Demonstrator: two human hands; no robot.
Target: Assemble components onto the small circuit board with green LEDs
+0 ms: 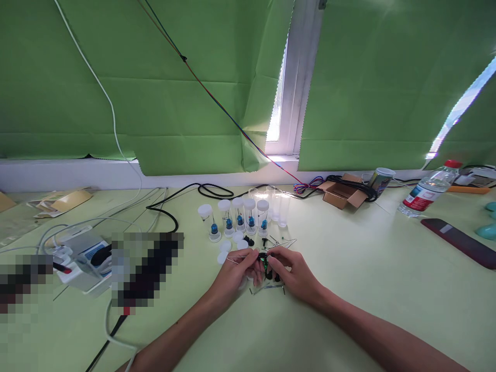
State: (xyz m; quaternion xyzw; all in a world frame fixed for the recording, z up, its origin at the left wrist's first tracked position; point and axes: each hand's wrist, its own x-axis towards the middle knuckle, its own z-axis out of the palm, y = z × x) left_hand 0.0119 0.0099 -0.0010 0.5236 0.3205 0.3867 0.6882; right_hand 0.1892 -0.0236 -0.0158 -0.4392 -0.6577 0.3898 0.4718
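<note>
My left hand [241, 264] and my right hand [289, 266] meet over the table, fingers pinched on a small black part with some green on it [263, 256]. Its exact kind is too small to make out, and fingertips hide some of it. Thin pale rods or wires stick out by my left fingers. Just beyond the hands stand several clear tubes [251, 216] with white lids and blue pieces inside. Loose white caps [225, 246] lie near my left hand. Small black pieces [249, 241] and thin metal rods [284, 242] are scattered around, with bent rods [267, 288] closer to me.
Empty clear tubes [282, 214] stand right of the filled ones. Farther right are an open cardboard box [344, 192], a can [382, 181], a water bottle [428, 190] and a dark red flat case [459, 242]. A power strip [83, 261] and cables lie left.
</note>
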